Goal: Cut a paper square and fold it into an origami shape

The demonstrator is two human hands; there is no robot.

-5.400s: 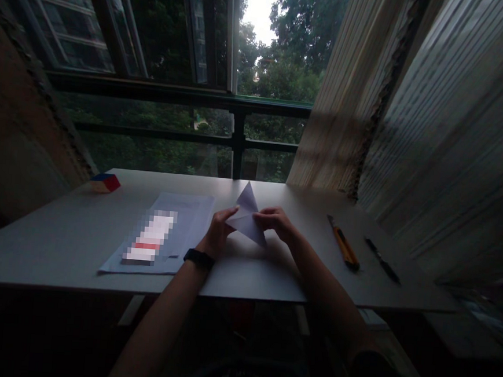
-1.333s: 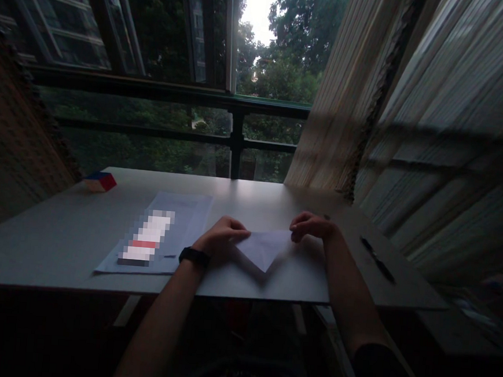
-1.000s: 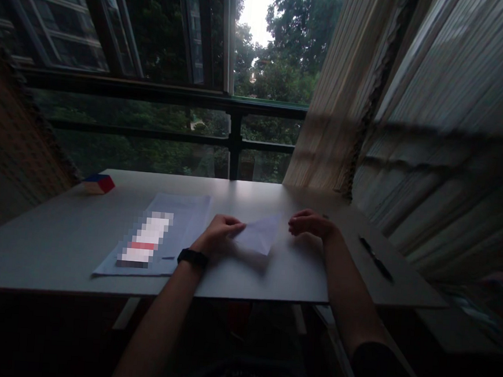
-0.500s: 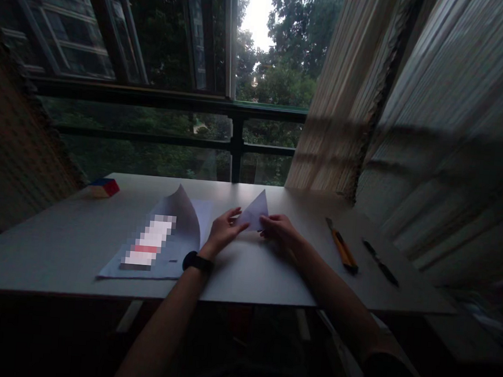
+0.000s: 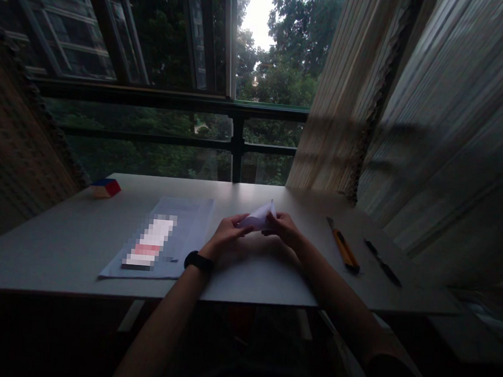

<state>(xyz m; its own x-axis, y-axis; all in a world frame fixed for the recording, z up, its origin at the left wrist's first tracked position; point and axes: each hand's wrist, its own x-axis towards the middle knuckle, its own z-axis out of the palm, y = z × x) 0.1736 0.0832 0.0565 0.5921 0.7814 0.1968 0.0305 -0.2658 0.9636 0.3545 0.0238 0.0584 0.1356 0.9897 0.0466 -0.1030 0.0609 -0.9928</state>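
Note:
A small folded piece of white paper [image 5: 258, 218] is held just above the grey table [image 5: 77, 239], near its middle. My left hand [image 5: 225, 236], with a black watch on the wrist, pinches its left side. My right hand [image 5: 284, 228] grips the right side, fingers closed on the fold. Both hands meet at the paper; only its pointed top shows between the fingers.
A stack of white sheets [image 5: 164, 237] lies left of my hands. A coloured cube [image 5: 106, 187] sits at the far left corner. An orange utility knife [image 5: 343, 252] and a black pen [image 5: 382, 261] lie to the right. Window railing behind, curtain at right.
My hands have drawn together and the folded paper has been pressed smaller and lower than half a second ago. The lifted top sheet of the stack has settled flat.

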